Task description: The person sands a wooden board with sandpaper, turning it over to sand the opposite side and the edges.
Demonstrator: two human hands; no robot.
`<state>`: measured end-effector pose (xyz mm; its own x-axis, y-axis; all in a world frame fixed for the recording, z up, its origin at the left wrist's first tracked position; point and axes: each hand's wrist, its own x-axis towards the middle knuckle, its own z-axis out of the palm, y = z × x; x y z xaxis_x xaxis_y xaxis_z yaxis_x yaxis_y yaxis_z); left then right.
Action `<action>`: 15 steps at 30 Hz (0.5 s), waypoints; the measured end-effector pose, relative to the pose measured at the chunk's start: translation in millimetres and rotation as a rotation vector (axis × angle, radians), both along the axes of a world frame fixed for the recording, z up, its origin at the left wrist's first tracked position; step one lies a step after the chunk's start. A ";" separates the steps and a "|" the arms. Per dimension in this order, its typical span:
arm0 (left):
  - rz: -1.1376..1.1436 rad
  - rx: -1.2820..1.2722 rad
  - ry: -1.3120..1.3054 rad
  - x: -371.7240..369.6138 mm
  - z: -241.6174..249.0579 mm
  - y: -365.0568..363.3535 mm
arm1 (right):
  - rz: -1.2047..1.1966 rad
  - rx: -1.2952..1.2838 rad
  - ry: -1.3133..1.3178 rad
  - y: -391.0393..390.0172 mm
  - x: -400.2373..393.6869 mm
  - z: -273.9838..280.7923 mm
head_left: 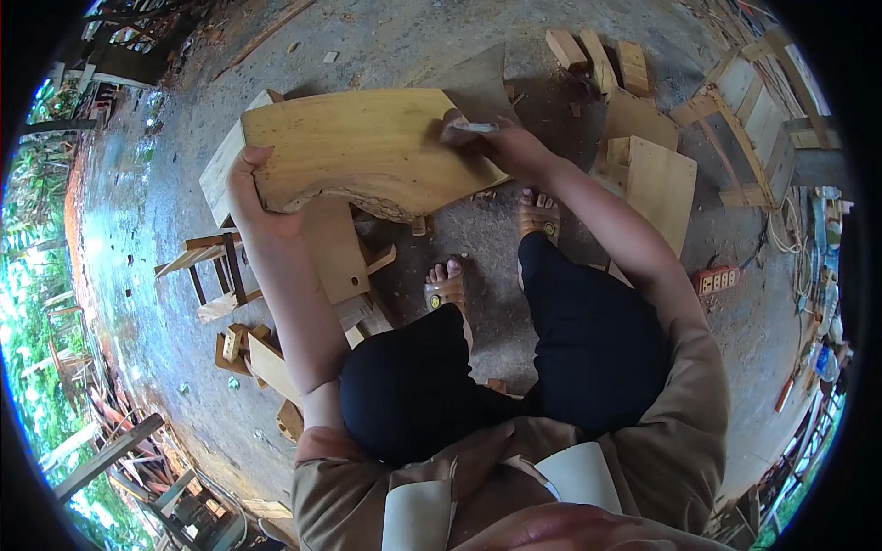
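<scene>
A broad yellowish wooden board (358, 133) with a wavy, bark-like near edge lies across in front of my knees. My left hand (260, 193) grips its left end, thumb on the top face and the other fingers mostly out of sight. Over the right end of the board, my right hand (482, 138) is closed around a small pale piece (475, 127) whose kind I cannot make out. That hand is touching or just above the surface. Beneath the board, a pale wooden panel (333, 253) and a block-like end (220, 170) show in part.
Wooden blocks (599, 62) and a wooden box (657, 184) lie at the right. Beyond them are a wooden frame (749, 119) and a red power strip (717, 280). A small wooden stand (220, 271) and offcuts (266, 363) lie at the left. My sandalled feet rest on the concrete floor.
</scene>
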<state>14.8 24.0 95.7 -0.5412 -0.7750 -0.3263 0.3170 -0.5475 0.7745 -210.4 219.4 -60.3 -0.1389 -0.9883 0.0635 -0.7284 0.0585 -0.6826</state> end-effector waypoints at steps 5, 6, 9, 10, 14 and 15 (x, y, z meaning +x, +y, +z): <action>0.008 0.016 0.043 -4.7 2.0 0.9 | 0.103 -0.237 0.166 -5.7 29.6 21.7; 0.010 0.022 0.039 -4.0 0.9 0.6 | 0.105 -0.232 0.161 -4.2 36.5 26.6; -0.035 -0.003 0.025 -0.2 -0.4 -4.0 | 0.102 -0.373 0.164 -1.8 41.5 31.1; -0.035 0.002 0.037 1.6 -3.3 -5.7 | 0.007 -0.187 0.128 -1.5 31.3 19.8; -0.029 -0.006 0.008 1.1 -0.5 -3.6 | -0.118 0.131 0.226 -6.4 6.6 12.4; -0.038 -0.006 0.004 -0.9 0.1 -2.1 | -0.146 0.286 0.258 -10.2 14.9 12.4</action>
<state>13.9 21.9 95.8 -0.5717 -0.7557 -0.3194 0.2995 -0.5547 0.7762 -195.5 209.2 -47.9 -0.2944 -0.9422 -0.1598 -0.8436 0.3348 -0.4197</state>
